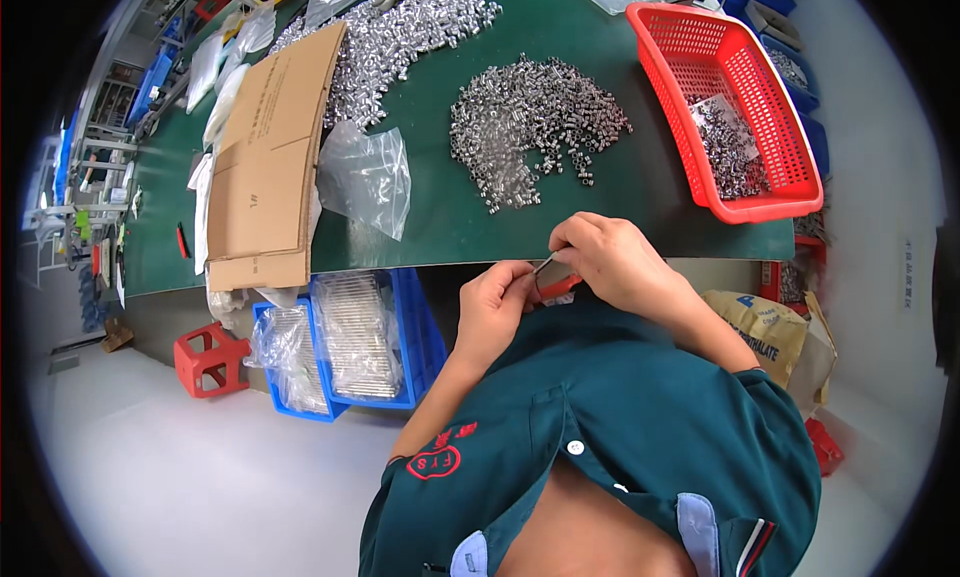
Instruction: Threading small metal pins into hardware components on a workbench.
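Observation:
Just in front of the table's near edge, my left hand [490,312] and my right hand [612,265] meet with their fingertips pinched together. Between them shows a small thin grey metal piece [545,267], mostly covered by the fingers, so its kind is unclear. An orange-red object [558,288] shows just below the fingertips; I cannot tell whether a hand holds it. Beyond my hands, a pile of small shiny metal rings or sleeves [530,117] lies spread on the green table [440,212].
A red plastic basket [735,212] with small metal parts stands on the right. At left are a flattened cardboard box [262,167], a clear plastic bag [370,177] and a larger metal heap [400,37]. Blue bins [420,327] and a red stool [210,359] sit below.

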### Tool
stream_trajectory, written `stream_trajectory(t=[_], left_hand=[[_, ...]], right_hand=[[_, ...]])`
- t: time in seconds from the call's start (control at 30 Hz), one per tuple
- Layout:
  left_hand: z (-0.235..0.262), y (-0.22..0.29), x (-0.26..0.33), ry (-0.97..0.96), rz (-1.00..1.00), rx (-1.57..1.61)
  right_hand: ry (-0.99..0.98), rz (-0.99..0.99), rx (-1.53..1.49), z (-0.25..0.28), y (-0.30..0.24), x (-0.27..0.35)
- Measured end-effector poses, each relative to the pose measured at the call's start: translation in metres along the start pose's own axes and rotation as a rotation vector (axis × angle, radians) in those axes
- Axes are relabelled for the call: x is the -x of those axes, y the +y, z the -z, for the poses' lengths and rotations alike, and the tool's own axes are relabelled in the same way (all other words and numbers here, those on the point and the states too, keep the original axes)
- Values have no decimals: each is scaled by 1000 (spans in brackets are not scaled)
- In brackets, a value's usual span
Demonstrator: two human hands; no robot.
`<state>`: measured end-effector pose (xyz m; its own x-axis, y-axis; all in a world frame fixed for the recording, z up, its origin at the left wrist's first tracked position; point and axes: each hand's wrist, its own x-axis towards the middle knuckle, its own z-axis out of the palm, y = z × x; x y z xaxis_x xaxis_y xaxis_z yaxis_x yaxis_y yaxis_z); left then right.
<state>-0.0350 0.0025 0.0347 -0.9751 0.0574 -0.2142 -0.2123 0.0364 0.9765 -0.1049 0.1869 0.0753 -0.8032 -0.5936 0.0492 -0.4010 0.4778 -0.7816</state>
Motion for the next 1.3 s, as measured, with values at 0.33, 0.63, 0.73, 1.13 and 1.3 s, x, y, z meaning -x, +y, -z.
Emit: stream_trajectory(t=[0.33, 0.63, 0.73, 1.13, 1.3], left_hand=[[6, -3, -3, -126, 105, 265], [14, -12, -2, 21, 54, 324], [14, -13, -2, 37, 76, 337], [15, -17, -4, 53, 86, 376], [15, -19, -6, 39, 83, 368]], right_hand=[[-122, -149, -333, 0, 2, -7], [318, 177, 194, -18, 26, -34], [319, 213, 283, -28, 28, -44], [333, 219, 365, -32, 39, -42], [377, 230, 369, -23, 40, -32]])
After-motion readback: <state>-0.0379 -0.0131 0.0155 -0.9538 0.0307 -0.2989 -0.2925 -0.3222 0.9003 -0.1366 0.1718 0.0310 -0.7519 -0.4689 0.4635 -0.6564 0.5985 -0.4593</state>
